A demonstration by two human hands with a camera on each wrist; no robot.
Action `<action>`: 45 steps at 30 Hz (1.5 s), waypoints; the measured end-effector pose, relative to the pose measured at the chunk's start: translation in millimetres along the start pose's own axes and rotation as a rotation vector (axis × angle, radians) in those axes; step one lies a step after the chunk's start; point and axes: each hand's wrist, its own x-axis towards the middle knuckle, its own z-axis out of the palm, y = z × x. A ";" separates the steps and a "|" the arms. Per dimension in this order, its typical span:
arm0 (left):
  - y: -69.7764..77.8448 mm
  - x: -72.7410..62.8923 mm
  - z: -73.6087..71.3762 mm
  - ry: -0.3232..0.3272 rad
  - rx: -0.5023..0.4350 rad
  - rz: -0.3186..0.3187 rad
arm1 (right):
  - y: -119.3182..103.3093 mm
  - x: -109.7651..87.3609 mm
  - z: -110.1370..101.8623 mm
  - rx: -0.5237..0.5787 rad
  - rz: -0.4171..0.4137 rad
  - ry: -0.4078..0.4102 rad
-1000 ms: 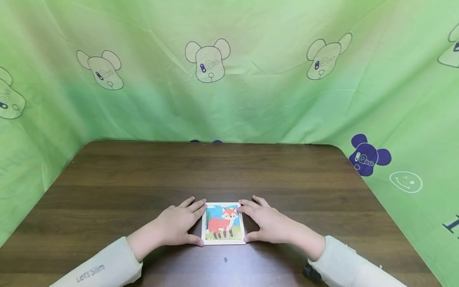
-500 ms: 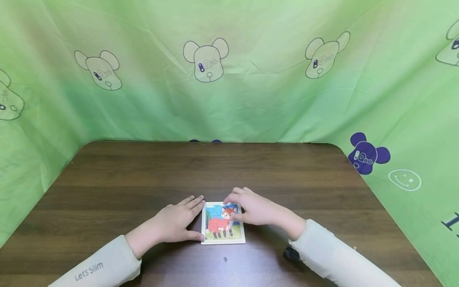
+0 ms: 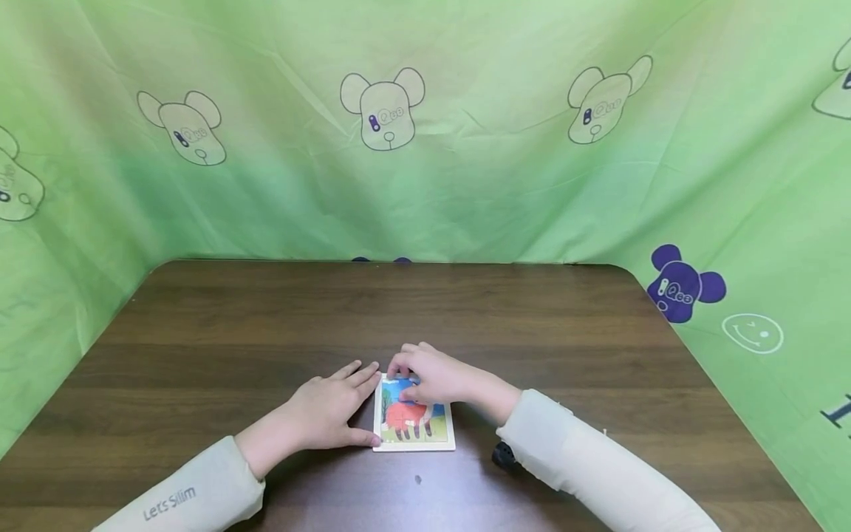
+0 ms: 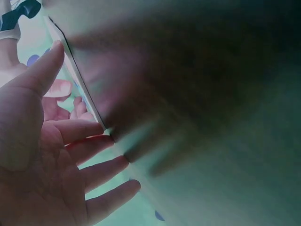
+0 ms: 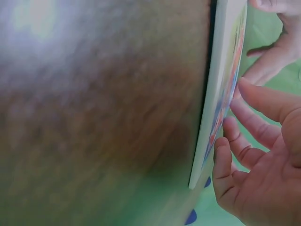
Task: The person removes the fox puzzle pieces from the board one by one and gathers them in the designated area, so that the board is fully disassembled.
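Note:
A small square picture puzzle (image 3: 411,423) with a white frame lies on the table, showing an orange fox's body on grass under blue sky. My left hand (image 3: 326,415) rests along its left edge, fingers straight and thumb by the near left corner. Over the upper part of the puzzle is my right hand (image 3: 435,375), covering the fox's head. In the right wrist view, the thumb and bent fingers of the right hand (image 5: 263,165) touch the picture side, spread apart from one another. The left wrist view has the left fingertips (image 4: 123,161) close to the table.
The brown wooden table (image 3: 279,310) reaches back to a green curtain (image 3: 465,192) printed with bear heads. A small black object (image 3: 503,456) shows under the right sleeve. A small dark spot (image 3: 418,479) marks the table in front of the puzzle.
My right hand has moved from the puzzle's right edge leftward across its top, now hiding the fox's head. The left hand and the puzzle have stayed in place.

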 end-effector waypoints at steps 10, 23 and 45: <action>-0.1 -1.0 -3.2 0.011 0.006 -0.004 | -9.2 3.9 2.2 -0.004 0.019 0.008; -1.4 0.2 1.1 0.016 -0.006 -0.005 | -10.1 5.3 2.3 0.040 0.071 -0.011; -0.5 -1.4 -1.2 0.005 -0.003 -0.002 | -6.5 9.3 2.6 0.096 0.018 0.041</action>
